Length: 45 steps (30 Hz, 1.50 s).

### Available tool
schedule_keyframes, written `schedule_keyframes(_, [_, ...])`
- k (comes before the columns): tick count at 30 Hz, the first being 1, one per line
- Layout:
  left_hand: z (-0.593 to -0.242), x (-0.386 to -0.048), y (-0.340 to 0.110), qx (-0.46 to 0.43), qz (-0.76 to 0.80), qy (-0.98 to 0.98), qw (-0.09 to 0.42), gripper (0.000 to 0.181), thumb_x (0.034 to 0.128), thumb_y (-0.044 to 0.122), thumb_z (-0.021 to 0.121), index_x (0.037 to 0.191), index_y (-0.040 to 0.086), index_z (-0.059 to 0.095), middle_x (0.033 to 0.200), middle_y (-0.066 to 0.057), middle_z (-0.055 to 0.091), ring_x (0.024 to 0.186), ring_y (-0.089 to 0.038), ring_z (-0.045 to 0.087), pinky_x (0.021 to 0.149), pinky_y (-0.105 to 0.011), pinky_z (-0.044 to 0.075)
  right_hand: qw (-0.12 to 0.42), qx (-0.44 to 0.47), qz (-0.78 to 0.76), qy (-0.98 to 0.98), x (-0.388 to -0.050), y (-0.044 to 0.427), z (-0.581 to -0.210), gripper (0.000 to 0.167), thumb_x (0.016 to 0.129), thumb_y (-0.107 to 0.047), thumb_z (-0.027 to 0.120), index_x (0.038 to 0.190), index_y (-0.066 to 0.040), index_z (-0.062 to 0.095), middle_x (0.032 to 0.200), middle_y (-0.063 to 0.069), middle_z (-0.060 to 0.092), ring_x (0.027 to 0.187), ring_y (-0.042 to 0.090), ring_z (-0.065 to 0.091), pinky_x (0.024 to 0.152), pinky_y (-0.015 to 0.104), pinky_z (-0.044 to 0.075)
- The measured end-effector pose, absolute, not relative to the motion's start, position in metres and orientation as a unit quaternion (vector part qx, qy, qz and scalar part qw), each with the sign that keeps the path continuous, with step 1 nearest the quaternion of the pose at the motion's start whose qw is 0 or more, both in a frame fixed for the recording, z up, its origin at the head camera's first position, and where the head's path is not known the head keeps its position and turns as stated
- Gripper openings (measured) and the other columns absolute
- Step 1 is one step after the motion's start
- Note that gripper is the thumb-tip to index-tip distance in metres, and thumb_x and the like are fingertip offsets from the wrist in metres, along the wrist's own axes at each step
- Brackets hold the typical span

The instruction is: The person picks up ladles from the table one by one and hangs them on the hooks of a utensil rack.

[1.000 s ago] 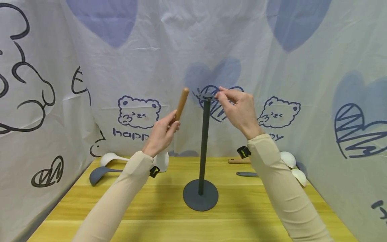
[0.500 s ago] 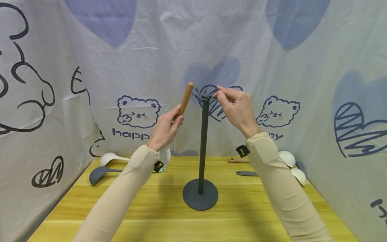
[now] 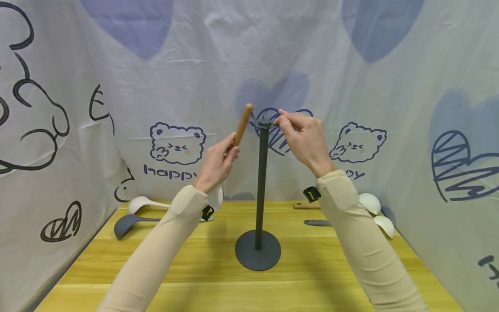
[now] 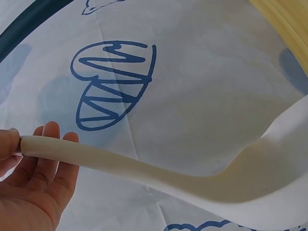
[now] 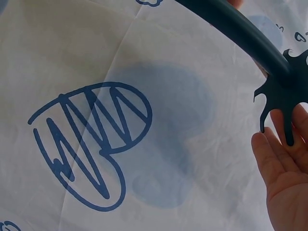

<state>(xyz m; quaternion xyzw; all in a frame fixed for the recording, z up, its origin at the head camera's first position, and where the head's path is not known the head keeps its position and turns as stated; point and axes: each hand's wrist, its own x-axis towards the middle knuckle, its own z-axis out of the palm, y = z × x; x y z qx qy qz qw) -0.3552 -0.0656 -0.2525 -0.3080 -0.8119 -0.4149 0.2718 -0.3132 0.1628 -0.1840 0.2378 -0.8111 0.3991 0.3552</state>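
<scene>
A dark stand rises from a round base, with a ring of small hooks at its top. To its left, my left hand grips a utensil by its wooden handle, which points upward beside the hooks. The left wrist view shows that utensil's white lower shaft widening into a white head, with my left fingers at the handle end. My right hand pinches at the right edge of the hook ring; in the right wrist view its fingers touch a hook.
On the wooden table, a white ladle and a dark grey ladle lie at the left. At the right are white ladle heads, a wooden handle and a grey handle. Printed cloth surrounds the table.
My left hand has moved up and to the right with the wooden-handled utensil, closer to the hooks. My right hand has stayed at the hook ring, nearly still.
</scene>
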Motion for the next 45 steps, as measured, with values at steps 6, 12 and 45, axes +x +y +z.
schedule_keyframes(6, [-0.251,-0.354,-0.065,-0.308,-0.417,-0.814,0.263,0.026,0.1012,0.005,0.05,0.127,0.005,0.056,0.1,-0.017,0.067,0.09,-0.027,0.068,0.08,-0.036,0.06,0.356,0.237,0.398,-0.812,-0.314,0.162,-0.182,0.035,0.101,-0.031,0.048,0.103,-0.01,0.076,0.131,0.003,0.065,0.105,0.02,0.066,0.069,0.03,0.043])
schedule_keyframes(12, [-0.253,-0.353,-0.065,-0.31,-0.412,-0.816,0.26,0.026,0.1012,0.005,0.05,0.126,0.004,0.056,0.1,-0.017,0.067,0.091,-0.028,0.068,0.08,-0.036,0.06,0.356,0.231,0.395,-0.815,-0.315,0.162,-0.183,0.035,0.102,-0.031,0.047,0.103,-0.012,0.076,0.131,0.001,0.065,0.061,0.022,0.047,0.054,0.028,0.031])
schedule_keyframes(45, [-0.26,-0.356,-0.059,-0.308,-0.406,-0.827,0.236,0.031,0.1034,0.009,0.046,0.134,0.008,0.053,0.101,-0.015,0.069,0.092,-0.027,0.069,0.079,-0.038,0.059,0.299,0.285,0.394,-0.821,-0.319,0.173,-0.183,0.033,0.104,-0.031,0.047,0.113,-0.01,0.071,0.129,0.008,0.063,0.13,0.02,0.052,0.103,0.043,0.048])
